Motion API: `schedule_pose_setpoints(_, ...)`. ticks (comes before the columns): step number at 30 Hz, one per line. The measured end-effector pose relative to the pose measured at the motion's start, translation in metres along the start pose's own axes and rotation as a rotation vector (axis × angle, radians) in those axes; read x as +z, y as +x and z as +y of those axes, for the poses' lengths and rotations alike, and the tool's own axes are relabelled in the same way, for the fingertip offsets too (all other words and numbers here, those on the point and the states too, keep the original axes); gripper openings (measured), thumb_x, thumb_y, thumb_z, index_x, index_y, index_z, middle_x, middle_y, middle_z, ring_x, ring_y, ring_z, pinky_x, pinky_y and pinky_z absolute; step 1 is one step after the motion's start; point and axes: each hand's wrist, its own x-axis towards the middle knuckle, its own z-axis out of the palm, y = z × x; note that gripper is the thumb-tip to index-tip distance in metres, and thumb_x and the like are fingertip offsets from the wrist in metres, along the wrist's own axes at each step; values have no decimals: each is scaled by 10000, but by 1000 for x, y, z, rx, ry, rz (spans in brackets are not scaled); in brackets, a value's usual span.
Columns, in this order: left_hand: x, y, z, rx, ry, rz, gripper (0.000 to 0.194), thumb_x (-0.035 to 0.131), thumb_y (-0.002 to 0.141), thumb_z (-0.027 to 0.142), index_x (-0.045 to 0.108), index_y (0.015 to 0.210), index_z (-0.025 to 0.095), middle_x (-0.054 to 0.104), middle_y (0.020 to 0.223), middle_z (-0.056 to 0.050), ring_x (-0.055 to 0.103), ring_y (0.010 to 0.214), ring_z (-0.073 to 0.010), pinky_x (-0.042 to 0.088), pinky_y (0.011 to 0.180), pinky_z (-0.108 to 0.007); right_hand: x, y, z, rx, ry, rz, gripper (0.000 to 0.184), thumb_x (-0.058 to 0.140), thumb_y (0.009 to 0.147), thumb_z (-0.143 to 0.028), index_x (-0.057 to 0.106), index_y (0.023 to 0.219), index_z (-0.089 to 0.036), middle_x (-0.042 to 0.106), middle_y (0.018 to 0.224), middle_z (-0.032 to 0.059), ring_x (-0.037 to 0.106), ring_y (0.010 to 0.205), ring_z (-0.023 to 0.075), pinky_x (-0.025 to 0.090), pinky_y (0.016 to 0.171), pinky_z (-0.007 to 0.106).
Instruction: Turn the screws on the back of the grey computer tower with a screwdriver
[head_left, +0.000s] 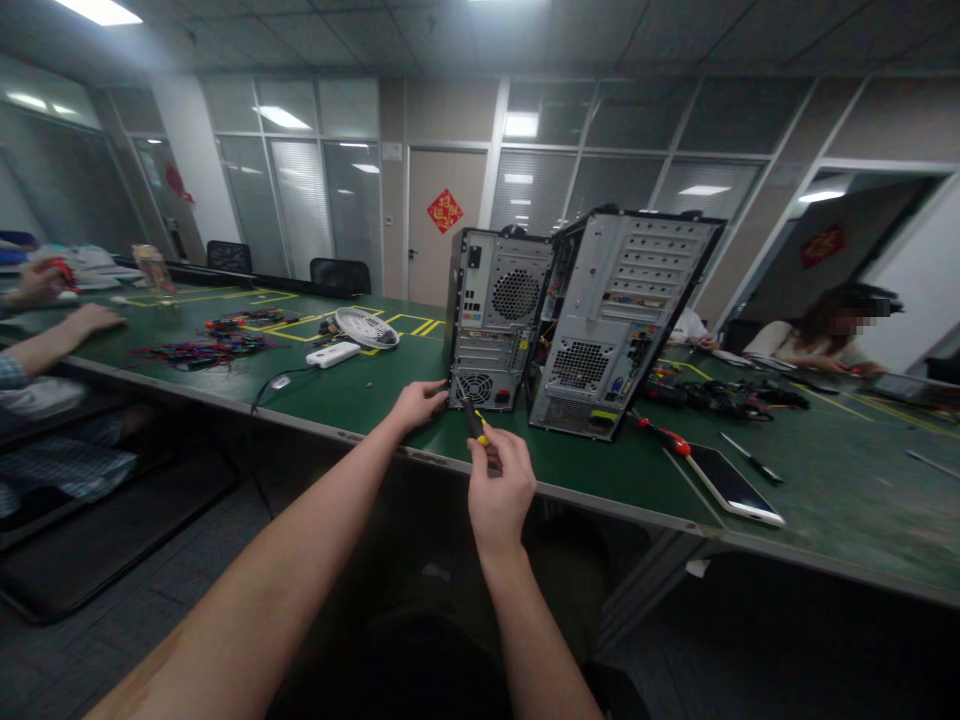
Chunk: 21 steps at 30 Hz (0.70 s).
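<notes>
My right hand (502,480) pinches a screwdriver (475,422) with a black and yellow handle. Its far end points at the lower back of a computer case (487,350), near the fan grille of the power supply. Whether the tip sits in a screw is too small to tell. My left hand (420,403) rests at the lower left edge of that case, its fingers stretched out against the side. A larger computer case (600,330) stands upright just to the right, with its slotted back facing me.
Right of the cases lie a red-handled tool (666,436), a phone (731,483), a pen (754,460) and black cables (720,393). On the left are coloured wires (214,350), a white power strip (332,355) and a white basket (367,328). Other people sit at both sides.
</notes>
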Motion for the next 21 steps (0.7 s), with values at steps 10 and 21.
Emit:
schedule_pose_setpoints(10, -1, -2, 4, -19, -15, -2, 512, 653, 914, 344, 672, 1379, 130, 805, 853, -63, 693, 705, -182, 528, 762, -274, 3, -2, -2, 60, 34, -20, 189, 634, 981, -293, 733, 1066, -157, 704, 1003, 91, 716, 812, 169, 622, 728, 286)
schedule_pose_setpoints(21, -1, -2, 3, -13, -20, 1, 519, 654, 909, 365, 679, 1372, 132, 802, 853, -60, 690, 698, -182, 532, 761, -277, 3, -1, -4, -25, 4, -40, 198, 597, 982, -234, 721, 1129, -184, 665, 1093, 102, 697, 952, 192, 612, 827, 322)
